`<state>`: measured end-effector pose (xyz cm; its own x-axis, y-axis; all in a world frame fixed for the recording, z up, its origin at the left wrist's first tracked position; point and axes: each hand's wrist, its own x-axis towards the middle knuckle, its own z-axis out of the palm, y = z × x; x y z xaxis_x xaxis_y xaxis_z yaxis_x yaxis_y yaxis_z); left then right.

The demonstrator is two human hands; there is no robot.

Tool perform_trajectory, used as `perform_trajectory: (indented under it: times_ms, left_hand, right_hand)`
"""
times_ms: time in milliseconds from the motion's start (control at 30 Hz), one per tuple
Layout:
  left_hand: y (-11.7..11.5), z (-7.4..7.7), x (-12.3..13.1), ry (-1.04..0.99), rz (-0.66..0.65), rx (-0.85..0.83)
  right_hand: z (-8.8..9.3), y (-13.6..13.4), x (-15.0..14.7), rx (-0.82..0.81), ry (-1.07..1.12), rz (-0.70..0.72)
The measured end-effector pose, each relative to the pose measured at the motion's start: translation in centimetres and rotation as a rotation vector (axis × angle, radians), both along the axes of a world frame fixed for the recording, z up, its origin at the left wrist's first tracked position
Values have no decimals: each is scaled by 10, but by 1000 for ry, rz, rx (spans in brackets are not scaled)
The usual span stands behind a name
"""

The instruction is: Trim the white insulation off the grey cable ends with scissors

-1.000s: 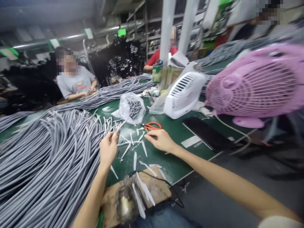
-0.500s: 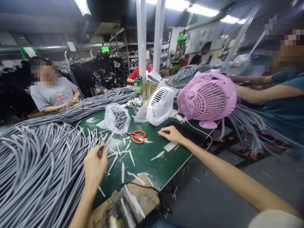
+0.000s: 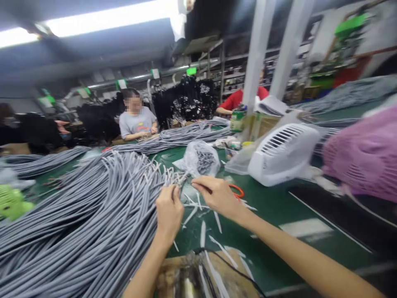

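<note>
Two hands meet by the worktop's (image 3: 273, 207) near edge: the left hand (image 3: 169, 211) pinches one grey cable (image 3: 180, 181) clear of the heap (image 3: 93, 207), steadying its end beside the right hand's (image 3: 218, 196) pinched-shut fingertips.

cable tip (image 3: 182, 179) blurred, pink fan (image 3: 366, 157) cropped

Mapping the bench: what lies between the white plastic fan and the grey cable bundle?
Head view: a clear plastic bag of small dark parts, between white plastic fan and grey cable bundle.
</note>
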<state>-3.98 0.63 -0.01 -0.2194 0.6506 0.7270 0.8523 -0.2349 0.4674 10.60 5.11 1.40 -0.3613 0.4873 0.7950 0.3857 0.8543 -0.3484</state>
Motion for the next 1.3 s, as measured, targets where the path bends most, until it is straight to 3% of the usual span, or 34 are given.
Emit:
perform_trajectory:
  times_ms: [100, 233, 400, 533, 833, 1033, 1133, 1300]
  left_hand:
    - [-5, -6, 6, 76, -87, -3]
    - [-8, -13, 14, 256, -137, -32]
    - [-11, -5, 13, 130, -127, -157]
    - [-9, -4, 11, -20, -137, -128]
    - [-8, -12, 15, 127, -152, 114]
    - [-9, -13, 14, 194, -157, 155]
    - [-9, -12, 14, 121, -175, 95]
    - [-12, -8, 16, -166, -210, -195]
  right_hand:
    - [-8, -2, -11, 142, 47, -2]
    - [-28, 2, 2, 277, 63, 8]
    - [-28, -7, 11, 194, 127, -70]
    - [-23, -15, 9, 94, 127, -97]
    - [-26, -19, 6, -27, 69, -69]
    - [-24, -18, 7, -60, 51, -55]
    - [-24, -18, 8, -73, 52, -34]
    - [-25, -19, 8, -116, 46, -27]
